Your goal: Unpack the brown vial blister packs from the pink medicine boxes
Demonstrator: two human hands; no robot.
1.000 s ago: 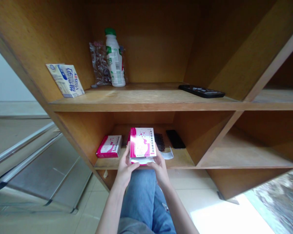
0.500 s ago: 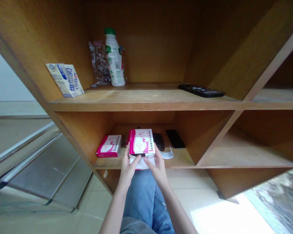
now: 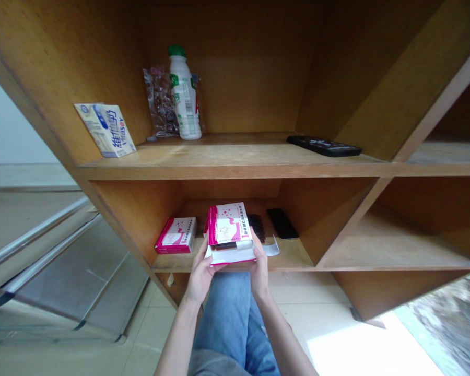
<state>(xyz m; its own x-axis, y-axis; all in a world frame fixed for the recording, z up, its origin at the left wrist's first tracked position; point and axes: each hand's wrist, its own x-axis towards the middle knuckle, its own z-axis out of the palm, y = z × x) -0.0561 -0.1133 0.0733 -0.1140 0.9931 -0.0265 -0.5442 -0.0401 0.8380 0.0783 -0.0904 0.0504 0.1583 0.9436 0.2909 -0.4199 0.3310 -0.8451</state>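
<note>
I hold a pink and white medicine box (image 3: 228,228) in both hands in front of the lower shelf (image 3: 293,257). My left hand (image 3: 200,271) grips its left side and lower edge. My right hand (image 3: 259,263) grips its right side. The box's near end flap (image 3: 230,255) is folded open and a dark slot shows inside. A second pink and white box (image 3: 176,235) lies flat on the lower shelf, just left of the held one.
A dark comb (image 3: 257,227), a black phone (image 3: 281,223) and a white slip (image 3: 272,247) lie on the lower shelf behind the box. The upper shelf carries a blue-white carton (image 3: 105,129), a white bottle (image 3: 184,95), a clear bag (image 3: 160,102) and a remote (image 3: 323,145). My jeans (image 3: 231,324) are below.
The near end flap of the held box has been pulled open and folded outward. My fingers moved from the flap to the box's sides, and the box rose slightly.
</note>
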